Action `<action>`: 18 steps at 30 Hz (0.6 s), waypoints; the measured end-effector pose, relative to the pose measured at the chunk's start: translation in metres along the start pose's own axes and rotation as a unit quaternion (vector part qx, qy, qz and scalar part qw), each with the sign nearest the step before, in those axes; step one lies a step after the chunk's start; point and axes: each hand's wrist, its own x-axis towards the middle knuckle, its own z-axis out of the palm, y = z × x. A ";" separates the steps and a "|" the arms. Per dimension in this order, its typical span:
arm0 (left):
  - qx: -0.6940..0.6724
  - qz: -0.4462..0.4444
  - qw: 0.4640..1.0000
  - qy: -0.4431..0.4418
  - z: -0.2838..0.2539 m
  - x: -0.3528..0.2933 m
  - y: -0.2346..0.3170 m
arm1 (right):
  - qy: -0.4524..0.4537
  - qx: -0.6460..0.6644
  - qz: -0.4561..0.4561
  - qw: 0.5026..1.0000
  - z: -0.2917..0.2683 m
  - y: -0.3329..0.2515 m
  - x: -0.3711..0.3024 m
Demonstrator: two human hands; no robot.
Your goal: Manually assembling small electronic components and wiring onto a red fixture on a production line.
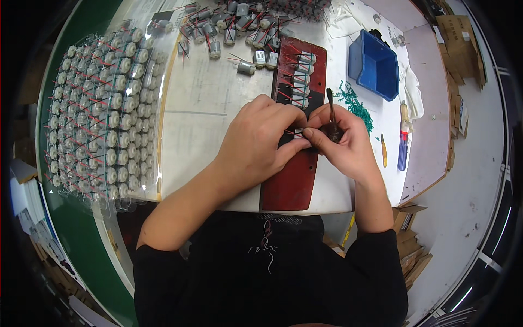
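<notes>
My left hand is closed, its thumb and forefinger pinching at a small motor with wires on the red board. My right hand meets it there, thumb and forefinger pressed together by the motor. In the same right hand rests a dark brown tool with a narrow shaft pointing away from me; its exact kind is unclear. Farther up the board stand several small motors in a row, red and dark wires reaching left. My fingers hide most of the pinched motor.
Loose grey motors lie heaped at the back. Clear plastic trays of wired motors are stacked at left. On the right are a blue bin, small green pieces, a screwdriver and a yellow-handled pointed tool.
</notes>
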 end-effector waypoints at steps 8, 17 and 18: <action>0.003 0.002 1.000 -0.001 0.003 0.002 -0.005 | -0.007 -0.030 -0.017 0.999 -0.011 0.001 0.001; 0.000 -0.009 1.000 -0.016 0.000 0.003 -0.007 | -0.078 -0.439 -0.196 0.874 -0.028 -0.012 -0.005; 0.000 -0.009 1.000 -0.017 0.000 0.003 -0.007 | -0.064 -0.458 -0.200 0.864 -0.025 -0.008 -0.002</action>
